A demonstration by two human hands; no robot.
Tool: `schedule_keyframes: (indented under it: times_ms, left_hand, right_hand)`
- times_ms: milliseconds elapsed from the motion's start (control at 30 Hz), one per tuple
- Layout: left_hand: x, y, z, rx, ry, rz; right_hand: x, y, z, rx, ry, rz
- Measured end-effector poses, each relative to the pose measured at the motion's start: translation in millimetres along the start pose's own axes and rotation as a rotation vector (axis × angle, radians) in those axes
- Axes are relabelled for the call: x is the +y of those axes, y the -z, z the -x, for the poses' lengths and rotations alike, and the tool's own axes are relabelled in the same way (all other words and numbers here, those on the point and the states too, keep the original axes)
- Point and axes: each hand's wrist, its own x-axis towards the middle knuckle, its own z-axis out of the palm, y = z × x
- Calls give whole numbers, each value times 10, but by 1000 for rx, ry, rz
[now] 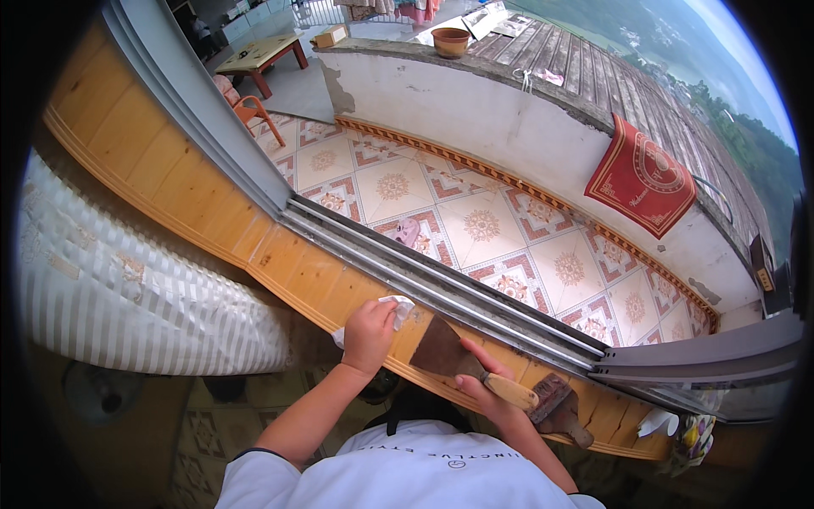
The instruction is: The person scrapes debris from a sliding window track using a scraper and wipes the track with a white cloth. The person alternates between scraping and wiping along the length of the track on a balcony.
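My left hand [367, 337] is closed around a crumpled white tissue [400, 308], resting over the wooden window sill [305, 269]. In my right hand [486, 380] is a putty knife [439, 348] with a broad, rusty blade and a pale wooden handle; the blade points up and left over the sill, close to my left hand. A worn, dark-stained brush [556, 407] lies on the sill just right of the knife's handle. The sliding window's metal track [445, 283] runs along the sill's far side. Some of my right fingers are hidden behind the knife.
A paper roll [658, 422] stands at the sill's right end beside a patterned bag [694, 439]. A striped curtain [146, 286] hangs at left. Beyond the track are a tiled balcony floor with a pink cloth [407, 231], a low wall with a red mat [642, 178], and a clay pot [451, 42].
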Motion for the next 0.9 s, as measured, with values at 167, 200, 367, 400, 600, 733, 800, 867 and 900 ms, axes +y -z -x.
schedule_keyframes:
  times_ms: [167,200,367,400,600,733,800,867,900]
  left_hand:
    - [71,-48,-15,-13,14,24]
    - [63,-68,-8,-18,1,32]
    - [132,-134,2,-61,-32,72]
    - [156,-155,15,-77,-32,79]
    - [409,-217,92,-151,54,185]
    - [444,-240,115,-206,119,335]
    - [447,-209,108,-270,160,380]
    - [427,-182,95,-320,361,577]
    - [394,-175,87,-332,544,750]
  right_hand:
    - [-58,-58,-32,96,-252,-453]
    - [-81,-88,-25,116,-286,-534]
    - [-20,-143,10,153,-313,-597]
    - [-7,-149,13,157,-312,-592]
    - [27,-148,23,162,-361,-671]
    - [58,-145,25,167,-350,-689]
    - [49,-153,17,174,-343,-699]
    - [42,-146,17,168,-352,-708]
    - [37,-143,14,163,-358,-712]
